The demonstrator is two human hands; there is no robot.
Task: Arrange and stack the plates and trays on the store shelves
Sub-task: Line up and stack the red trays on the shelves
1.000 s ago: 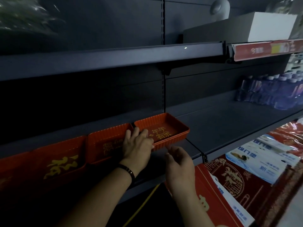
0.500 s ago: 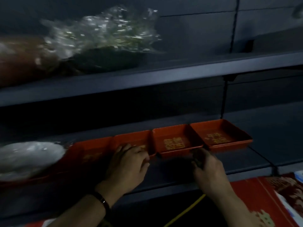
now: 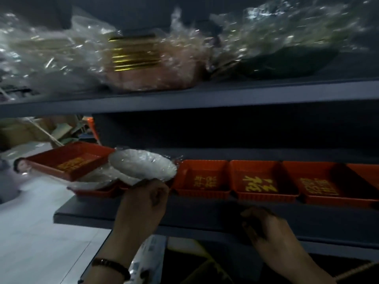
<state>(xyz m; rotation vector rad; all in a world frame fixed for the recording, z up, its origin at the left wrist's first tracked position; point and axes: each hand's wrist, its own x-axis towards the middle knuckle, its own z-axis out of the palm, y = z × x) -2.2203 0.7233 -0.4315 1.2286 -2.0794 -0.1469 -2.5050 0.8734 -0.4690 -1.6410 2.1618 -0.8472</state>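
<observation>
4 red trays (image 3: 261, 194) rowed along shelf (image 3: 205, 213), left hand (image 3: 141, 203) touching wrapped plate (image 3: 141, 165), grip unclear, right hand (image 3: 266, 230) relaxed

Dim light. 2 dark grey shelves (image 3: 205, 100) cross the view; at the left are a pale floor (image 3: 30, 232) and cardboard boxes (image 3: 20, 132).

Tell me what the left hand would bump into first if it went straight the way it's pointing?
Most likely the plastic-wrapped white plate. The left hand points up toward the plate's near edge, which sits right above it. The picture is blurry, so they may be touching already.
</observation>
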